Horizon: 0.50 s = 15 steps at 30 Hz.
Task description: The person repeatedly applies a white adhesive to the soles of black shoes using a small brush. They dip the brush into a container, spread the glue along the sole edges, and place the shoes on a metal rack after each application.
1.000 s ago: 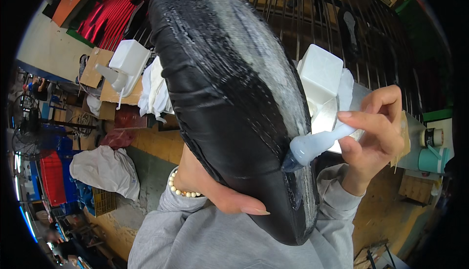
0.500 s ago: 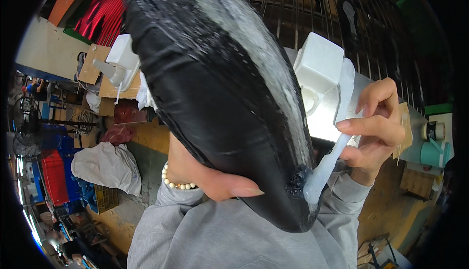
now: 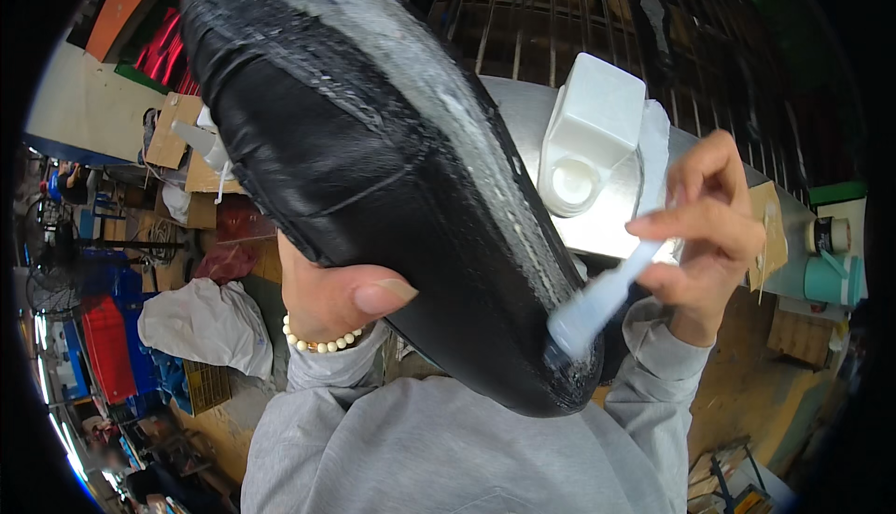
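Observation:
A black leather shoe upper (image 3: 448, 234), shaped and without an outsole, slants across the middle of the head view. Its underside carries a whitish, wet-looking band down the centre. My left hand (image 3: 341, 301) grips it from the left, the thumb lying on the black leather and the other fingers hidden behind. Pinched in my right hand (image 3: 711, 234) is a whitish brush (image 3: 597, 307), slightly blurred. The head of the brush touches the shoe upper's lower right end, where the surface looks dark and wet.
A white square plastic bottle (image 3: 605, 94) rests on a metal surface (image 3: 518, 103) beyond the shoe upper. Behind it is a dark barred rack (image 3: 523, 24) with soles on it. A teal bucket (image 3: 831, 279) stands at right, a white sack (image 3: 210, 327) at left.
The shoe upper has shifted left and turned, showing more of its underside. My left hand moved left and up with it. The brush head slid a little left and up along the end.

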### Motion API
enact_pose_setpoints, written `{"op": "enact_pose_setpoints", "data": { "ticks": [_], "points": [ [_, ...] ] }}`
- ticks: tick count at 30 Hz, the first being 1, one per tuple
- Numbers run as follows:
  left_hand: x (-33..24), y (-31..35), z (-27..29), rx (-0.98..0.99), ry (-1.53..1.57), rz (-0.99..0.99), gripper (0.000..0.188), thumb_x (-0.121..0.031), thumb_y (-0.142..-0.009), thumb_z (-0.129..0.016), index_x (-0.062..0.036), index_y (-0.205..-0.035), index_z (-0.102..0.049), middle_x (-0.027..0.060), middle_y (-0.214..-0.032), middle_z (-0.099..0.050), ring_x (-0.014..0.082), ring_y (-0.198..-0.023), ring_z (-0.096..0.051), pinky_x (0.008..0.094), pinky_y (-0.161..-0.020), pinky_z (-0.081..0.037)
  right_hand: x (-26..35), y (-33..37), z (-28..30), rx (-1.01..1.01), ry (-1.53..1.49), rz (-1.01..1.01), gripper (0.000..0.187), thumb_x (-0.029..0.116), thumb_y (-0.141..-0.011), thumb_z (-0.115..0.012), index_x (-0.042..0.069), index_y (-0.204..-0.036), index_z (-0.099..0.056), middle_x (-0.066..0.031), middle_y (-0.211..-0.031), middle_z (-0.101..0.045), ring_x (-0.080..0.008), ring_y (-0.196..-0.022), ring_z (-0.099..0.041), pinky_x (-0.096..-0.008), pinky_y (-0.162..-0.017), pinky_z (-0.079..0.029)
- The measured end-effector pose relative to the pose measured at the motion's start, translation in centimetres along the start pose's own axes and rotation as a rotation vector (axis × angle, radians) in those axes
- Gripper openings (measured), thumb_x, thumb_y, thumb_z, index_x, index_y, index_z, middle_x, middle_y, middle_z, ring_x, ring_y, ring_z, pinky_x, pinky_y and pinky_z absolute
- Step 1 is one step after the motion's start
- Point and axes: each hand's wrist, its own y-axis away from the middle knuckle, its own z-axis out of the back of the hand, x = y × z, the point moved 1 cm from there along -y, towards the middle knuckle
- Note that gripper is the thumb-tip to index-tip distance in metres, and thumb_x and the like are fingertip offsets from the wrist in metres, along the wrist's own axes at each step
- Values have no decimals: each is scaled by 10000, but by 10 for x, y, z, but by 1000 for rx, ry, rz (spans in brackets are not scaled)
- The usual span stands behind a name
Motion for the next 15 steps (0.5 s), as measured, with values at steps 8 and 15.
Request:
{"op": "enact_pose_setpoints", "data": {
  "ticks": [8, 15],
  "points": [
    [-4, -18, -6, -37, 4, 74, 868, -516, -840, -703, 42, -1443, -420, 251, -1306, -598, 332, -1138, -654, 436, -952, -578, -2, -14, -3, 76, -84, 50, 451, 410, -511, -956, 149, -859, -839, 14, -856, -461, -139, -778, -462, -270, -650, -312],
    [0, -22, -22, -32, 152, 199, 784, -482, -868, -696, 32, -1411, -458, 235, -1295, -606, 315, -1124, -659, 430, -949, -583, -15, -12, -12, 69, -185, 88, 479, 371, -447, -966, 160, -861, -850, 23, -815, -465, -133, -739, -466, -265, -620, -298]
  ]
}}
